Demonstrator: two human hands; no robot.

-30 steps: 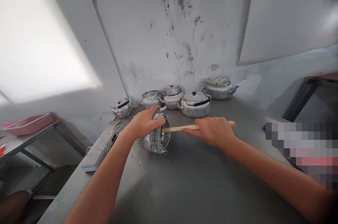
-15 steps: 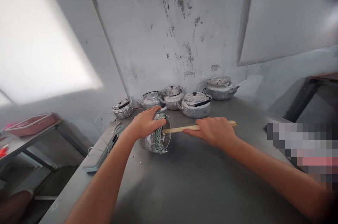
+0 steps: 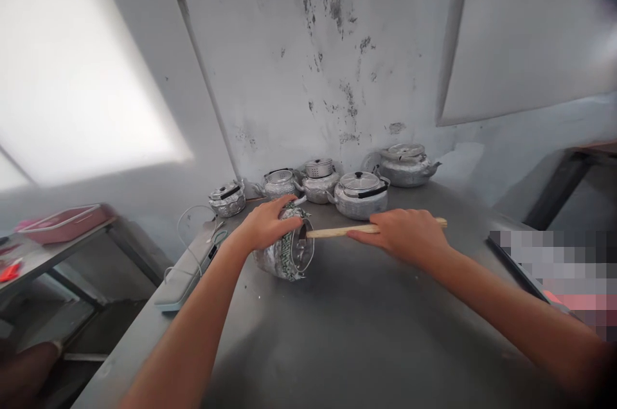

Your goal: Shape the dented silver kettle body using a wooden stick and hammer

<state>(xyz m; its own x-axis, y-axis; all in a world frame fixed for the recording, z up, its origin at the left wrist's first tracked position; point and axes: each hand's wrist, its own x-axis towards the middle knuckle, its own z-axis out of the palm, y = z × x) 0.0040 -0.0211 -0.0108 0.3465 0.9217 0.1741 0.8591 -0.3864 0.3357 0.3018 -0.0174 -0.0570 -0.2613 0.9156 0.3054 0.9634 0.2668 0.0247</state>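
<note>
A battered silver kettle (image 3: 270, 261) lies on its side on the grey table (image 3: 357, 332), its round mouth facing right and a torn green-and-white patterned band around that end. My left hand (image 3: 270, 222) grips it from above, thumb over the band near the rim. In my right hand (image 3: 409, 235) is the pale wooden handle of a hammer (image 3: 332, 232), fingers wrapped round it. Its dark metal head shows just at the kettle's mouth, partly hidden by the rim.
Several silver kettles stand along the stained wall, among them a lidded one (image 3: 360, 200) and a wide one (image 3: 407, 171). A pale power strip (image 3: 178, 290) with a cable lies at the table's left edge. A pink basket (image 3: 67, 226) sits on a side table.
My right hand has drawn the hammer a little to the right, so its dark head now shows at the kettle's mouth. My left hand keeps its grip on the kettle.
</note>
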